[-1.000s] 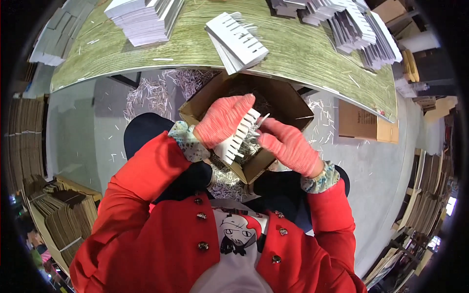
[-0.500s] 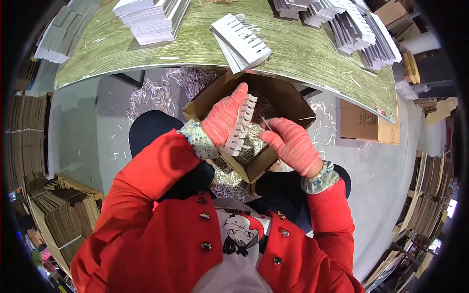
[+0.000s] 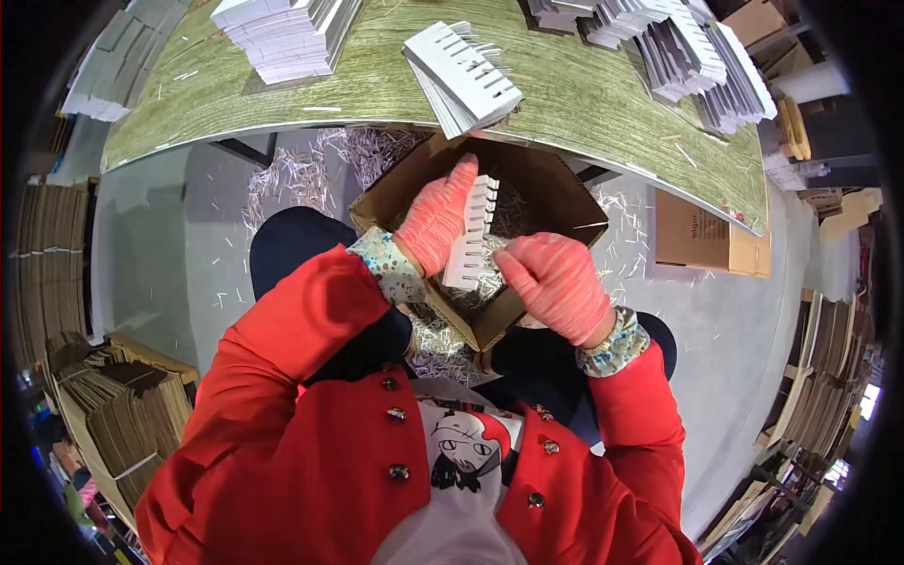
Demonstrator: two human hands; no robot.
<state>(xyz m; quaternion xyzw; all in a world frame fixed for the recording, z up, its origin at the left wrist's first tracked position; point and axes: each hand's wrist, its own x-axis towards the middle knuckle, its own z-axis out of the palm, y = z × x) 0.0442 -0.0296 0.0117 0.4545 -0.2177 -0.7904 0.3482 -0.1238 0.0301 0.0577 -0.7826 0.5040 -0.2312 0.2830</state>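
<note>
My left hand [image 3: 438,218], in a pink glove, grips a small stack of white slotted cardboard pieces [image 3: 468,247] with its thumb pointing up and away. The notched edge of the stack faces right. Close to that edge is my right hand [image 3: 557,282], also gloved in pink, its fingers curled together; whatever they pinch, if anything, is hidden. Both hands are above an open brown cardboard box [image 3: 565,193], which has thin white paper strips [image 3: 492,282] inside it.
A green wood-grain table [image 3: 584,113] spans the far side. On it lie a fanned pile of slotted pieces [image 3: 466,75], a tall white stack [image 3: 282,38] and more stacks at right. Scraps [image 3: 292,184] litter the floor. A closed carton [image 3: 697,235] stands right.
My left hand has turned the stack so its flat face shows more. My right hand has curled its fingers further, and the thin strip at its fingertips no longer shows.
</note>
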